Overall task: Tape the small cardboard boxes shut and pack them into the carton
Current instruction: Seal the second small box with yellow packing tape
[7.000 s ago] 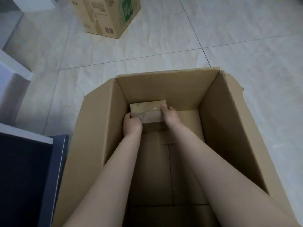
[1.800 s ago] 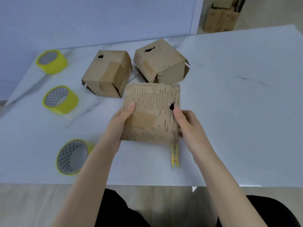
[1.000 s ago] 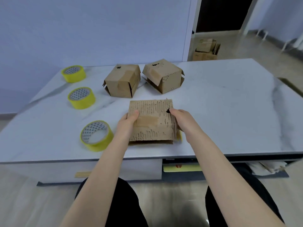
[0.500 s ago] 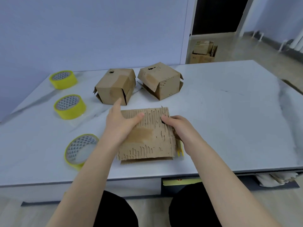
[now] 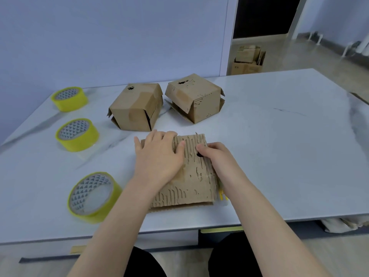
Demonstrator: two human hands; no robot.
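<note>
The step in hand looks like closing a box before taping. The worn small box [image 5: 192,182] sits at the near edge of the table [image 5: 279,146], low in the centre of the frame. The left hand [image 5: 157,156] lies flat on its top with fingers straight, pressing down. The right hand [image 5: 216,159] holds its right side, thumb on top by a dark hole. Next a hand must free itself for the nearest tape roll [image 5: 92,196], at lower left, while the other keeps the flaps down. The right hand's fingers are hidden behind the box, as are the flap seam and most of a yellow object [image 5: 221,194]. Two more small boxes [image 5: 135,108] [image 5: 194,96] wait behind; the carton is out of view.
</note>
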